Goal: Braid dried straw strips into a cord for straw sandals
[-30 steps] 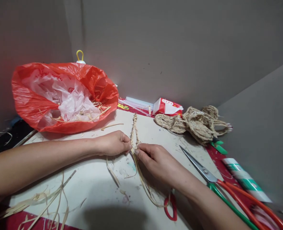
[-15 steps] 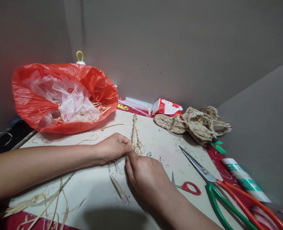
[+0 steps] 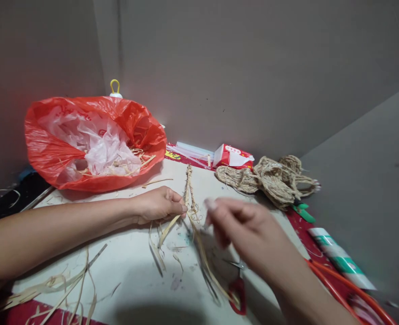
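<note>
A twisted straw braid [image 3: 188,183] is folded into a narrow loop on the white board, its two legs pointing toward me. My left hand [image 3: 162,205] pinches the near end of the braid between thumb and finger. Flat straw strands [image 3: 202,250] trail from that end toward the board's near side. My right hand [image 3: 245,228] is raised to the right of the braid, apart from it and smeared by motion. Its fingers are loosely bent and I see nothing in them. Small red-handled scissors [image 3: 238,289] lie below, partly hidden by the right arm.
A red plastic bag [image 3: 67,178] of straw stands at the back left. Loose straw [image 3: 47,286] lies near left. At right are coiled rope [image 3: 273,180], large shears with orange handles [image 3: 337,293] and a green-white roll [image 3: 343,257]. A red tissue pack [image 3: 221,156] sits against the wall.
My right hand has let go of the straw and moved right and up, covering most of the large shears. A long strand now hangs free. The small scissors have shifted and turned.
</note>
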### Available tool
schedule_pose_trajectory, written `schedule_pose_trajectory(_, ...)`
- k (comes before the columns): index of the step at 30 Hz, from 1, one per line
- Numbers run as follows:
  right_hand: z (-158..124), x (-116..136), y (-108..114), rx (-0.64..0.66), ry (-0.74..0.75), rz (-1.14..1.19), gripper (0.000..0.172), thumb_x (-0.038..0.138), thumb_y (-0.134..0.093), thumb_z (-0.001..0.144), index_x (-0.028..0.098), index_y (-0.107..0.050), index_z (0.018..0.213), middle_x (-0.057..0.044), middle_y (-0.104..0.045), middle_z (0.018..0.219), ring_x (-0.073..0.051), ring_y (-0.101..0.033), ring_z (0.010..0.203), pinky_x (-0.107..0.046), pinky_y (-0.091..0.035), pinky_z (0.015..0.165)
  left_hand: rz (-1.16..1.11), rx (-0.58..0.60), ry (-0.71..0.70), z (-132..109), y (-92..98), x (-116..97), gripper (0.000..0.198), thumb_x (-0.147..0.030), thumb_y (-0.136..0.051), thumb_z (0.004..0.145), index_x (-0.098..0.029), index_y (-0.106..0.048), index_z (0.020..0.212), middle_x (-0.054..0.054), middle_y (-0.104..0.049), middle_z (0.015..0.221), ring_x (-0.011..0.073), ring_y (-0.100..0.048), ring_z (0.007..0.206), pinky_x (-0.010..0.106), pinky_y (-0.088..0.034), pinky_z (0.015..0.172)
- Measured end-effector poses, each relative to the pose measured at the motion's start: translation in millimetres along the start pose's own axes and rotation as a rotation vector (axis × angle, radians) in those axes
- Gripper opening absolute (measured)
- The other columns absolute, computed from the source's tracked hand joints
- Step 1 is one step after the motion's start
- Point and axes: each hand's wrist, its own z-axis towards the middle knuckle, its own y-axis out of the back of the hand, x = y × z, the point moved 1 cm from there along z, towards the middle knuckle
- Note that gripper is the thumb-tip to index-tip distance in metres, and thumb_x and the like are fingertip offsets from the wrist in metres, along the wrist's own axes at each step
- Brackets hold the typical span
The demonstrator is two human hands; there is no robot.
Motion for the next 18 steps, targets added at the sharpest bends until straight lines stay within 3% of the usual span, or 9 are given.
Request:
schedule_pose_trajectory(1, 9, -8, 1, -0.104, -0.053, 0.070, 0.038, 0.043, -0.054, 0.082, 0.020, -0.048, 0.052, 0.005, -0.045, 0.044, -0.009, -0.042, 0.043, -0.020, -0.035, 0.044, -0.007, 0.005, -0.003, 0, 0.5, -1, 0.023, -0.035, -0.062, 0.073, -0.015, -0.056, 0.064, -0.009, -0.033, 0.036, 0.0046, -0.022, 0.033, 0.021, -0.013, 0.036)
schedule_pose_trajectory(2, 18, -16, -1, -0.120, -0.094, 0.164, 0.034, 0.044, -0.056, 0.081, 0.020, -0.051, 0.058, 0.004, -0.049, 0.049, -0.009, -0.045, 0.046, -0.020, -0.037, 0.046, -0.010, 0.008, -0.007, -1, 0.9, -1, 0.024, -0.036, -0.063, 0.073, -0.015, -0.056, 0.065, -0.009, -0.033, 0.036, 0.0046, -0.022, 0.033, 0.020, -0.013, 0.036)
schedule_pose_trajectory(5, 32, -37, -20, 0.143, -0.284, 0.504, 0.031, 0.047, -0.059, 0.078, 0.017, -0.056, 0.073, 0.000, -0.058, 0.063, -0.011, -0.053, 0.051, -0.022, -0.044, 0.050, -0.013, 0.049, -0.050, -2, 0.9, -1, 0.026, -0.038, -0.064, 0.072, -0.014, -0.055, 0.065, -0.007, -0.040, 0.040, 0.0043, -0.026, 0.036, 0.020, -0.015, 0.038)
schedule_pose_trajectory(8, 30, -43, -35, 0.366, -0.415, 0.697, 0.033, 0.048, -0.058, 0.080, 0.016, -0.054, 0.071, 0.006, -0.045, 0.049, -0.004, -0.032, 0.036, -0.016, -0.027, 0.035, 0.020, 0.084, -0.102, -1, 0.2, 0, 0.030, -0.039, -0.065, 0.072, -0.012, -0.055, 0.064, -0.004, -0.049, 0.049, 0.0042, -0.032, 0.042, 0.019, -0.020, 0.043)
schedule_pose_trajectory(11, 29, -43, -35, 0.438, -0.459, 0.710, 0.035, 0.047, -0.056, 0.081, 0.015, -0.054, 0.066, 0.011, -0.029, 0.042, -0.003, -0.013, 0.036, -0.016, -0.009, 0.033, 0.079, 0.108, -0.126, 0, 0.7, 0, 0.030, -0.039, -0.062, 0.075, -0.011, -0.058, 0.065, 0.000, -0.057, 0.059, 0.0052, -0.039, 0.048, 0.018, -0.028, 0.048)
schedule_pose_trajectory(14, 32, -46, -29, 0.524, -0.474, 0.737, 0.038, 0.046, -0.058, 0.080, 0.017, -0.047, 0.058, 0.011, -0.029, 0.042, -0.003, -0.011, 0.037, -0.017, -0.007, 0.033, 0.163, 0.130, -0.152, 3, 4.2, -1, 0.027, -0.036, -0.056, 0.079, -0.010, -0.060, 0.072, 0.002, -0.061, 0.068, 0.0071, -0.046, 0.057, 0.018, -0.034, 0.056)
schedule_pose_trajectory(18, 34, -51, -27, 0.584, -0.492, 0.859, 0.040, 0.041, -0.063, 0.078, 0.018, -0.039, 0.056, 0.011, -0.028, 0.044, -0.002, -0.010, 0.038, -0.017, -0.005, 0.034, 0.368, 0.115, -0.200, 2, 12.5, -5, 0.023, -0.031, -0.051, 0.083, -0.011, -0.063, 0.080, -0.001, -0.058, 0.069, 0.0069, -0.044, 0.059, 0.017, -0.033, 0.057)
